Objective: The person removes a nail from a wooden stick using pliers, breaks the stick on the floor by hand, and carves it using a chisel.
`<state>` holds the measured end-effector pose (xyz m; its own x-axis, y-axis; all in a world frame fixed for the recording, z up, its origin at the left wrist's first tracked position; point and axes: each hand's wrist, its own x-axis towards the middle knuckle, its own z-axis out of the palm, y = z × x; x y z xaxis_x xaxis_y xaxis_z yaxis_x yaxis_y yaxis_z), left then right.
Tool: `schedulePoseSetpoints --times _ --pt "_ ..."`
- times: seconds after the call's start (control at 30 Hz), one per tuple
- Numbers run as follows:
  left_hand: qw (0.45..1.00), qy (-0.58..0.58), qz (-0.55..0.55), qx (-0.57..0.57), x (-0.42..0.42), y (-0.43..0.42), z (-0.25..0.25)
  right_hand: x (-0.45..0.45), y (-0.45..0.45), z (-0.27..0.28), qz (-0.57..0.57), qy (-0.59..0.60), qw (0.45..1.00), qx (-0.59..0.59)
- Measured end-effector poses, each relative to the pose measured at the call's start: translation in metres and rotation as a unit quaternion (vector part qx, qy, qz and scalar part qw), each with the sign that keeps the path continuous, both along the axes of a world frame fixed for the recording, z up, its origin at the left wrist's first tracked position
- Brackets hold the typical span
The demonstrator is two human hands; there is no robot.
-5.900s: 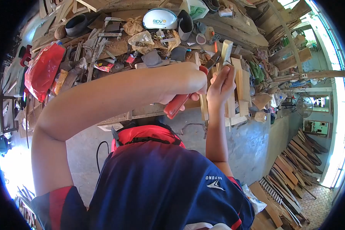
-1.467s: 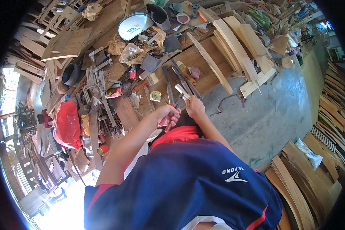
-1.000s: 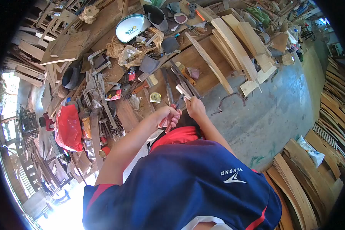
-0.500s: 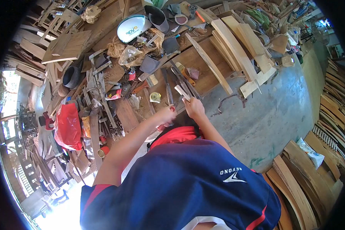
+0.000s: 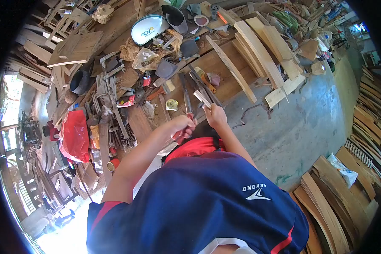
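My left hand [image 5: 183, 126] is closed around a red-handled tool [image 5: 177, 136]; its kind is partly hidden by my fingers. Dark metal shows just beside that hand, close to the wood in my other hand. My right hand [image 5: 216, 117] grips a short, pale wooden piece [image 5: 202, 98] that points up and away from me. Beyond both hands, a long flat metal tool [image 5: 185, 94] lies on the workbench. A yellow tape measure [image 5: 171, 104] rests to its left, and a brush with an orange handle [image 5: 155, 94] lies farther left.
A white helmet [image 5: 148, 29] sits at the back of the cluttered bench. Long boards [image 5: 260, 53] are stacked at the right. A red plastic bag [image 5: 75, 137] hangs at the left. Curved timber pieces [image 5: 326, 207] lean at the lower right beside the concrete floor [image 5: 296, 127].
My left hand has moved slightly up toward my right hand, bringing the red-handled tool nearer the wooden piece. My right hand keeps its hold and has barely shifted.
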<state>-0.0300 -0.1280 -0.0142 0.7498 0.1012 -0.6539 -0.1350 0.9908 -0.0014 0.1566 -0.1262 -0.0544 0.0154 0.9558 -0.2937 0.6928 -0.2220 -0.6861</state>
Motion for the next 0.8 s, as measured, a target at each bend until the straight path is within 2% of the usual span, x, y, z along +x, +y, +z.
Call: schedulePoseSetpoints --times 0.03,0.07,0.23,0.4,0.47,0.6,0.8 --pt "0.885 0.26 -0.202 0.328 0.007 -0.003 0.008 0.002 -0.001 -0.001 0.022 -0.026 0.999 0.02" --pt "0.568 0.461 -0.358 0.581 0.011 -0.006 0.016 0.004 -0.003 -0.002 0.043 -0.052 0.997 0.039" --pt "0.534 0.453 -0.419 0.579 0.007 0.003 0.054 0.007 -0.004 -0.012 0.079 -0.071 0.989 0.103" --pt "0.505 0.446 -0.45 0.586 0.002 -0.004 0.06 0.014 -0.007 -0.02 0.129 -0.065 0.975 0.168" --pt "0.494 0.428 -0.496 0.572 0.001 -0.011 0.066 0.017 -0.009 -0.027 0.211 -0.076 0.948 0.227" --pt "0.495 0.425 -0.484 0.583 -0.011 -0.012 0.066 0.005 -0.011 -0.026 0.217 -0.078 0.949 0.213" --pt "0.481 0.445 -0.525 0.543 -0.021 0.001 0.078 -0.012 0.009 -0.032 0.269 -0.077 0.931 0.234"
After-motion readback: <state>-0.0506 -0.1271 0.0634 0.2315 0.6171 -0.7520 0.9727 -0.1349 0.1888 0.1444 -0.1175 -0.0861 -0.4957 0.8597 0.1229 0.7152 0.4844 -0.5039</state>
